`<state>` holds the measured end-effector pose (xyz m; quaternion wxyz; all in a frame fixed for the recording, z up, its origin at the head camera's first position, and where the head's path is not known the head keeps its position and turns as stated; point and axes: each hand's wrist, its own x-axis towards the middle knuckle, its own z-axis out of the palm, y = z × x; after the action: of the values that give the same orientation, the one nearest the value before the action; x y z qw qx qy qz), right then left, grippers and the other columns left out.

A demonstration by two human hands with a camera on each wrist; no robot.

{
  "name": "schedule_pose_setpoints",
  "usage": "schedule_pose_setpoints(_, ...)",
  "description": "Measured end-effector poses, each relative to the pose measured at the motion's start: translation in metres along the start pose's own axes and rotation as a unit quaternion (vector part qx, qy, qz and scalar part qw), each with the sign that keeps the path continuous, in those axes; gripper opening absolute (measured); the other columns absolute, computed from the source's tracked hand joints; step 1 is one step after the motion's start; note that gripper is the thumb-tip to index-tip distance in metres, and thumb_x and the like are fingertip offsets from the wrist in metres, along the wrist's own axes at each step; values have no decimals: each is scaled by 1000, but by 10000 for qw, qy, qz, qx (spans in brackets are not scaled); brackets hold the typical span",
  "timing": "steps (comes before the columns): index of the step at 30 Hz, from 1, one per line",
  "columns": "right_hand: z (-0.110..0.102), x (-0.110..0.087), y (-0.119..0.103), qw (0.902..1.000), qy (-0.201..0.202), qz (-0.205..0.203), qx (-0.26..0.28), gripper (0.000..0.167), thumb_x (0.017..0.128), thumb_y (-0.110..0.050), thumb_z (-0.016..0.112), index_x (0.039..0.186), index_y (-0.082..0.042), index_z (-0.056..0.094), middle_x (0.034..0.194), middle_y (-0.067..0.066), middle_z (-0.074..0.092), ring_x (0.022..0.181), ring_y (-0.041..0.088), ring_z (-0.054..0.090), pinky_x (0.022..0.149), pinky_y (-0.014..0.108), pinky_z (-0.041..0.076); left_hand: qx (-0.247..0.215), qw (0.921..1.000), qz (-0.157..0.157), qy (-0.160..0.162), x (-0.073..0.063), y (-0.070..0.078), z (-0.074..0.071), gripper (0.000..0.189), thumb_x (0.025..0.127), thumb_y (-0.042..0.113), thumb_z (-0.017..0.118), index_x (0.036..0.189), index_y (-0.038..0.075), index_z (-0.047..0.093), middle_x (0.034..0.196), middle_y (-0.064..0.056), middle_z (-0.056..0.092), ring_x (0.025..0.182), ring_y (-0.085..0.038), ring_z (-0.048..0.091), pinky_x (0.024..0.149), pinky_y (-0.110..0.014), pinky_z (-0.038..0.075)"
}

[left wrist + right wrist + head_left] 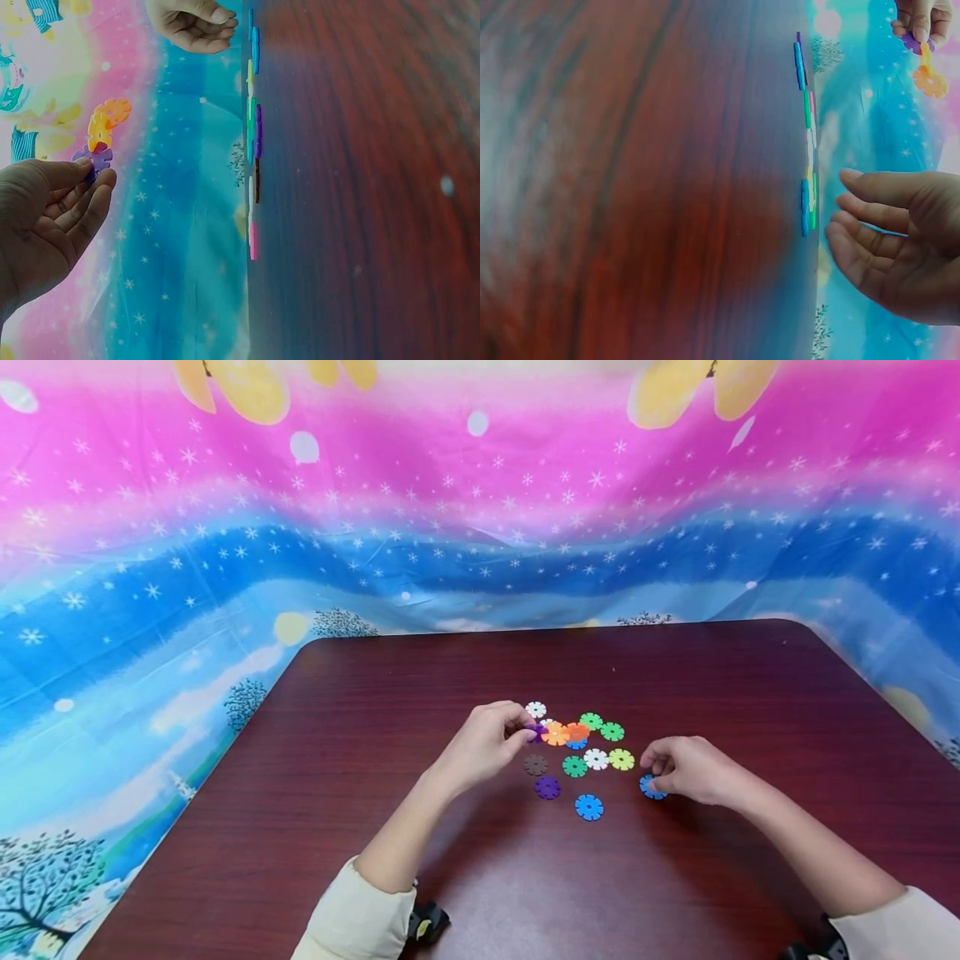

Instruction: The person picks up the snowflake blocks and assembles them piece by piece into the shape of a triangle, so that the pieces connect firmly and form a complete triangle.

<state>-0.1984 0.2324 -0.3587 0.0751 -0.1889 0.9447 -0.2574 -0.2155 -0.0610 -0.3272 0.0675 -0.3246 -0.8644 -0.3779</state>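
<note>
My left hand (487, 742) pinches a purple notched plastic disc (101, 157) between thumb and fingertips, raised over the table. Joined to that disc is a light orange disc (98, 129), and a darker orange disc (116, 110) is linked at its far end. My right hand (904, 240) hovers above the tabletop, thumb and fingers loosely bent and apart with nothing between them. A blue disc (651, 787) lies flat on the table below it, partly covered by the fingers in the head view.
Between the hands, loose discs lie on the dark wooden table (360, 710): purple (547, 787), brown (536, 765), blue (588, 807), yellow-green (621, 760), white (596, 759) and several green ones (575, 767). A patterned cloth (480, 552) hangs around the table's far and side edges.
</note>
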Motion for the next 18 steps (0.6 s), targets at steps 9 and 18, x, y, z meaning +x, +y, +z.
schedule_pose_setpoints(9,3,1,4,9975,-385,-32,-599,35,68,-7,81,97,1,63,84,3,54,77,21,51,65,34,48,-77,10000,-9,-22,0,0,1,4,86,5,64,89,3,65,81,1,60,69,-8,54,60,-18,47)
schedule_pose_setpoints(18,4,2,3,9955,-471,-17,-823,30,66,-4,81,86,-6,59,83,3,52,76,21,50,64,33,47,-99,9999,-14,-37,1,1,2,3,86,6,64,89,4,65,81,1,60,69,-8,54,61,-18,47)
